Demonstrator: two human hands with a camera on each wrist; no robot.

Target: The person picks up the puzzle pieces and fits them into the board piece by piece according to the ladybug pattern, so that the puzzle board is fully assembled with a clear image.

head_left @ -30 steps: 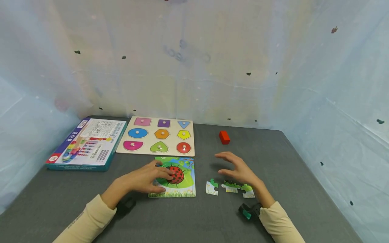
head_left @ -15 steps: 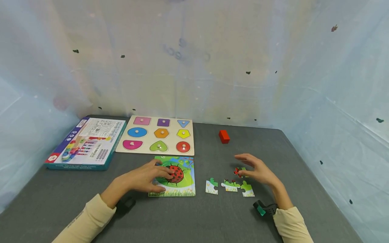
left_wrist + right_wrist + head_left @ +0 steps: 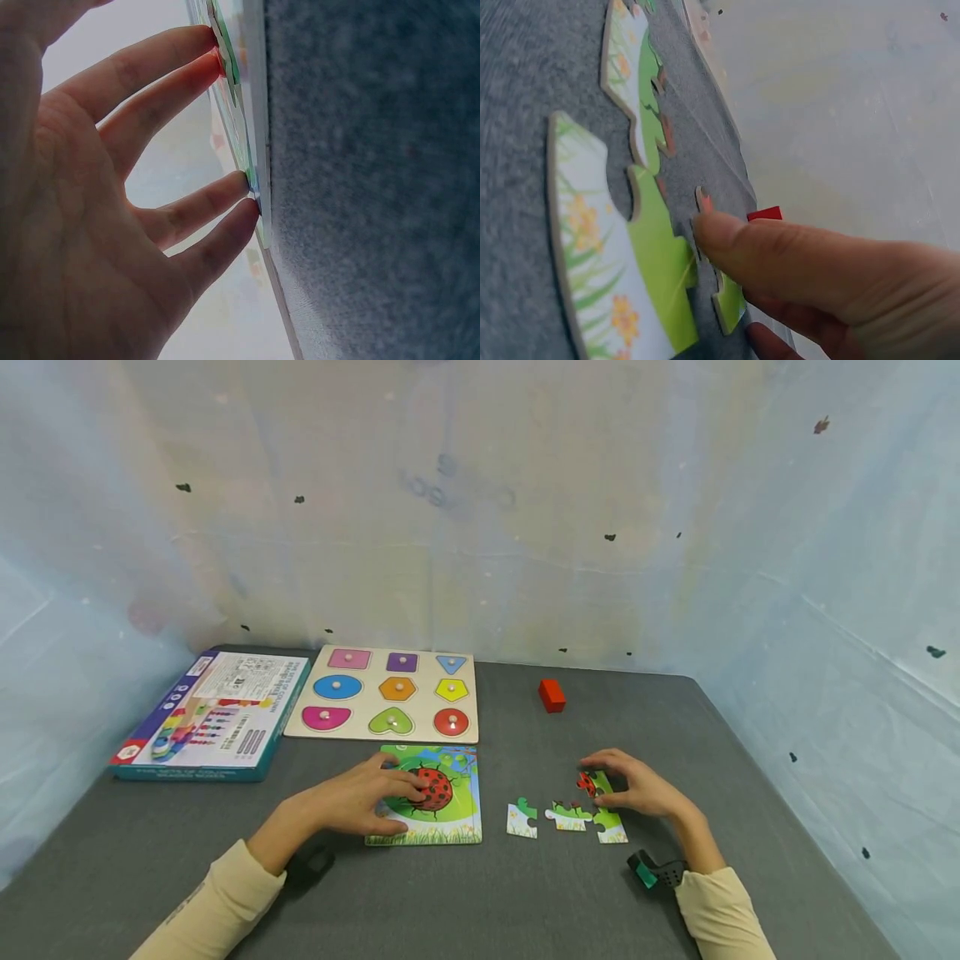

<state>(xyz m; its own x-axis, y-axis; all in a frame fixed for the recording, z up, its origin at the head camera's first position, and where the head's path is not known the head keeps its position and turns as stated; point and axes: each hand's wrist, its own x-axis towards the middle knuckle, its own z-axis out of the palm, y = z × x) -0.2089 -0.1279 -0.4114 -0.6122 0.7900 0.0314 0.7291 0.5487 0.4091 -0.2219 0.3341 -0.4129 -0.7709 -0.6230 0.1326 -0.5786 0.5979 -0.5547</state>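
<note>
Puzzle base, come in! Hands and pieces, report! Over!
Left hand resting on ladybug picture. Right hand gripping red-and-green piece. Three other pieces nearby. Red block beyond, probably no obstacle.

Red-grn pc (image 3: 597,784) ptly behind R hand (image 3: 637,784)

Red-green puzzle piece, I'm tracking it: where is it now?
Head view, right side: the right hand holds the red-green piece beyond the rightmost white-green piece.
</note>
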